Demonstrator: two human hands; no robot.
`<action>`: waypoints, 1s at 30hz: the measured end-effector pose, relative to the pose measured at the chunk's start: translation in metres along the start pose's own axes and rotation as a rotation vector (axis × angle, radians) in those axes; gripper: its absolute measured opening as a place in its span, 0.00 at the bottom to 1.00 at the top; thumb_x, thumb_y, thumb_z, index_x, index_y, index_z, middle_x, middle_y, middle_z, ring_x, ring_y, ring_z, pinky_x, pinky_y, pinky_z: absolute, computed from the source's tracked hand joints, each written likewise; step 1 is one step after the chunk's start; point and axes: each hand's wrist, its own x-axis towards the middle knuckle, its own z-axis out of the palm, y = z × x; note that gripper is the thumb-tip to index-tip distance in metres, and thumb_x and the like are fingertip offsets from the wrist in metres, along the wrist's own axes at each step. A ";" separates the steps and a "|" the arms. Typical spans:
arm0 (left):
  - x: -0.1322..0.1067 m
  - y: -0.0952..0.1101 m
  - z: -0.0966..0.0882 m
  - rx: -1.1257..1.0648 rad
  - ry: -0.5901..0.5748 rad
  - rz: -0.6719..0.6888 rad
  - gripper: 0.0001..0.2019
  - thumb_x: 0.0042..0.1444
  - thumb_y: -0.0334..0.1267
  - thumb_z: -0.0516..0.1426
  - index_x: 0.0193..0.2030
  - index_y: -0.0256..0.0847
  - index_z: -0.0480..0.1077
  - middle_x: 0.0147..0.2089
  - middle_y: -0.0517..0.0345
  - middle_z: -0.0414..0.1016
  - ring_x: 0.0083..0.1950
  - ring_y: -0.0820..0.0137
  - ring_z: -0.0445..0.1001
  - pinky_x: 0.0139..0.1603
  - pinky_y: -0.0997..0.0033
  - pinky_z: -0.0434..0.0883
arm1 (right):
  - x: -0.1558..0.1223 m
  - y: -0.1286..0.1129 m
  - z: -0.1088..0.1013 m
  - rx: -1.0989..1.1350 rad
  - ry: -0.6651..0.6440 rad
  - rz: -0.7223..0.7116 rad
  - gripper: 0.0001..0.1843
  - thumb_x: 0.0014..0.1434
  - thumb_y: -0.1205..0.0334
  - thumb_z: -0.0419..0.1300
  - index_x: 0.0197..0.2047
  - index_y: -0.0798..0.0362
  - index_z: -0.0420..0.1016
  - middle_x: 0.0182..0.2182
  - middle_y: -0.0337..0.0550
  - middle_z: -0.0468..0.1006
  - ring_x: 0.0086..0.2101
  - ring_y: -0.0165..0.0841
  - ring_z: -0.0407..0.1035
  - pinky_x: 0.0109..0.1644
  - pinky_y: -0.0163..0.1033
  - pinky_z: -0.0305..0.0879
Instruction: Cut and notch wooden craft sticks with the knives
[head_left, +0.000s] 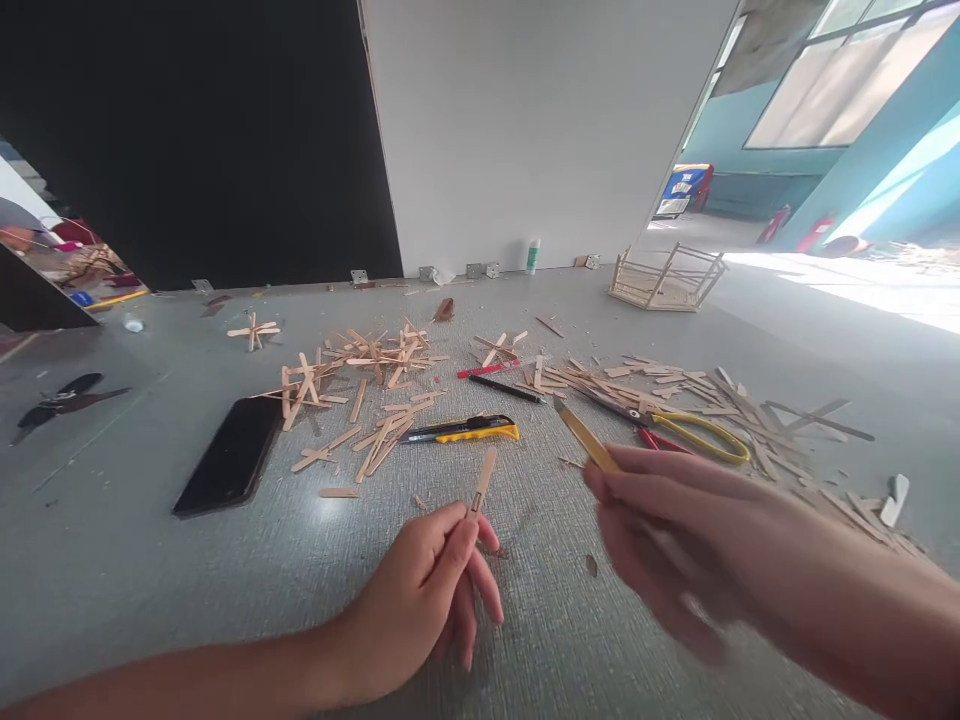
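From here I see the left hand [426, 580] pinching a slotted wooden stick [485, 480], its long axis pointing away and slightly rightward, the right hand [675, 500] gripping a narrow yellow tool [585, 438] aimed forward-left, and a cutter [472, 430] beyond the left hand.

And straight ahead it's two tall panels filling the view, a black panel [195, 140] to the left meeting a pale grey panel [540, 120], with small metal brackets [473, 270] along their foot where the grey tabletop [540, 650] ends. Over to the right, the room opens up: a blue-green wall [780, 185] beneath a big paned window [810, 105], a slanting blue-green pillar [877, 165] beside it! And here's the light, pouring in on that side, glaring white in a low sunlit patch [862, 280].
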 end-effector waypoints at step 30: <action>-0.006 0.005 -0.002 -0.020 -0.030 0.099 0.18 0.74 0.53 0.50 0.39 0.43 0.60 0.27 0.67 0.67 0.21 0.80 0.65 0.19 0.84 0.60 | 0.017 -0.015 0.077 0.081 -0.238 -0.006 0.16 0.65 0.51 0.64 0.32 0.53 0.69 0.25 0.31 0.61 0.27 0.28 0.53 0.31 0.35 0.51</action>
